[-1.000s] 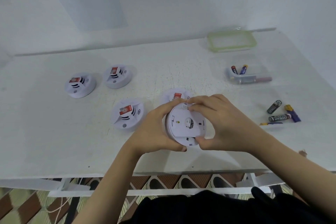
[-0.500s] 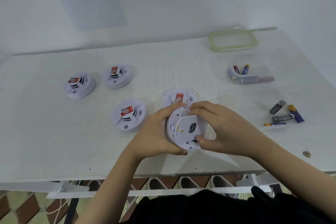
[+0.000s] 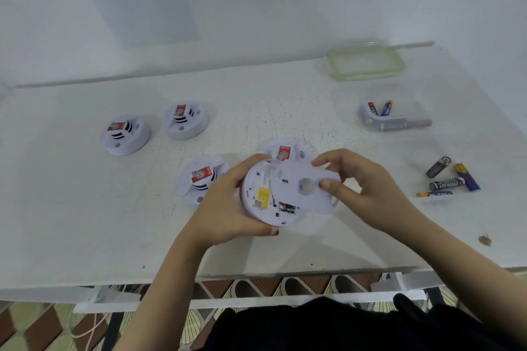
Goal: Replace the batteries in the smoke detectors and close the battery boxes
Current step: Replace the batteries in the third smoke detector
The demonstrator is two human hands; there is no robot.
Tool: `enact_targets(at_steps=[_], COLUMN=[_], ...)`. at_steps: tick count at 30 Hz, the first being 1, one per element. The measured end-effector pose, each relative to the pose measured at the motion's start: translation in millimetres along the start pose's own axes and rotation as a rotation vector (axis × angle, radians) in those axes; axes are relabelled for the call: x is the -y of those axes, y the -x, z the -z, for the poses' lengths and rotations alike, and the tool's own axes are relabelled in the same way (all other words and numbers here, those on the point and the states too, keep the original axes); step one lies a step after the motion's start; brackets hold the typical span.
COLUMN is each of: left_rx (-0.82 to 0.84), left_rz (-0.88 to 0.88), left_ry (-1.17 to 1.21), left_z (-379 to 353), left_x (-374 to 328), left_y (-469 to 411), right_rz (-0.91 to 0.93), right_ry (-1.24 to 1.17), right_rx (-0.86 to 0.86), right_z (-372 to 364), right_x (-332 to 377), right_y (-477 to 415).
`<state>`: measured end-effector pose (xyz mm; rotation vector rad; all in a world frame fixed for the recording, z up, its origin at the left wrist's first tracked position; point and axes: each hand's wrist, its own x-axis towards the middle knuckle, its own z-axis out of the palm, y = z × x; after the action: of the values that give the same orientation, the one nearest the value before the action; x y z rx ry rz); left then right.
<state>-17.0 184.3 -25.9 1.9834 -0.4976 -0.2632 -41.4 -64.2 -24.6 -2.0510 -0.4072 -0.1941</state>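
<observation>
While the person works at the white desk (image 3: 85, 222), both hands are busy with one smoke detector (image 3: 253, 177). It is held up just above the desk, near the front edge. The left hand (image 3: 219, 208) is wrapped round its left side and grips it, so the round body cannot turn or slip. The right hand (image 3: 370, 191) pinches the back cover (image 3: 296, 177), with the thumb on top and the fingers round the far edge. The cover sits off to the right, so part of the inside shows. I can see a yellow piece (image 3: 263, 195) and a small dark bit in there, but I cannot tell if that is a battery. I think the back faces up because that is where the battery box is, and the person needs to look in.

Four other detectors (image 3: 125, 134) lie on the desk with their red stickers up. Two are far to the left and two are close by the hands. Loose batteries (image 3: 446, 184) lie to the right, where the right hand could easily reach them. A clear box (image 3: 413, 111) farther back holds some more batteries. Its lid (image 3: 365, 63) with a green rim lies behind it, near the wall. My guess is that the next job is to get the cover fully off.
</observation>
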Motion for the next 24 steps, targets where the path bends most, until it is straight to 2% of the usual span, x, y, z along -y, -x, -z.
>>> enact_targets(at_steps=[5,10,17,20,24], left_rx=[-0.128,-0.183,-0.155,-0.144,-0.102], left_rz=[-0.008,-0.029,-0.05,-0.067,-0.097], left_ry=[0.025,0.041,0.065,0.089,0.106], left_z=[20.4,26.8,14.2,7.0,-6.4], left_x=[2.9,-0.6,-4.4,-10.4,-18.8], left_y=[3.4,0.5,-7.7,-10.9,-17.7], right_rz=[-0.109,-0.2,-0.154,-0.14,-0.199], right_ry=[-0.078,0.064,0.351,0.218,-0.216], right_rx=[0.027,0.088,0.153,0.06,-0.079], right_z=[3.3,-5.6,-8.7,-5.6,2.8], right_x=[-8.1,-19.1,-23.5,-16.1,4.1], right_y=[11.1,23.0,25.7,25.0,14.0])
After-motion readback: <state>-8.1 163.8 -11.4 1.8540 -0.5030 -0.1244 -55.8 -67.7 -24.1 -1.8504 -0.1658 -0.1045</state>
